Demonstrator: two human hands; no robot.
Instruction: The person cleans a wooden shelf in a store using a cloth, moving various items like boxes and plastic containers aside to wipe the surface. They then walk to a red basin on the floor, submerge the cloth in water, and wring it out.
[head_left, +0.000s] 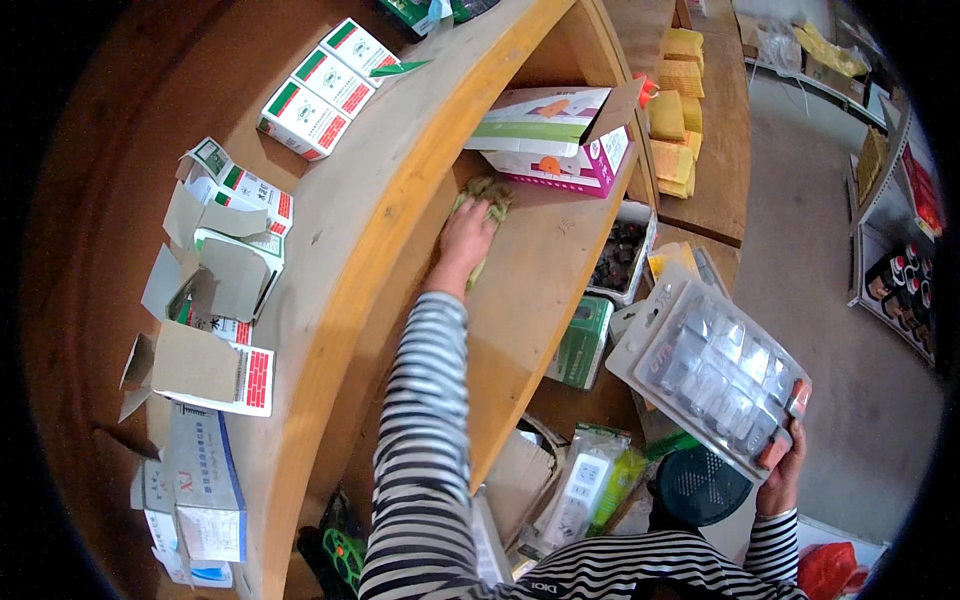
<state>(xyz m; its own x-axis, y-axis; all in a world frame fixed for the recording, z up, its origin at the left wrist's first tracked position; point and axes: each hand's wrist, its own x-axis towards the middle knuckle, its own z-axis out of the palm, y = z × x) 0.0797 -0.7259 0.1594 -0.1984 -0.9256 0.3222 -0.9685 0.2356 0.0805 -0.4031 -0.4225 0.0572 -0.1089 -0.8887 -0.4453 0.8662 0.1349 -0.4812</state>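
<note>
Landmark: one purple box (562,156), standing on the shelf (545,255), a flap hanging open.

Cloth (489,190), one, green-brown: lying on the shelf just beside the purple box, at its lower left; whether the two are touching, one cannot tell. Its long axis is running from the purple box back toward the wrist, roughly in line with the forearm.

Left hand (467,240): holding the cloth, fingers bending over it; being much the nearer hand to both cloth and purple box. The cloth is lying under and ahead of its fingers.

Right hand (785,468): gripping a clear pack (712,358) by its lower right corner, well apart from the purple box, below and to its right. The pack is slanting, its long axis running from upper left to lower right.

Also: white boxes (322,98), standing left of the purple box; yellow packets (682,120), lying to its right; a power strip (578,498), lying well below it.
</note>
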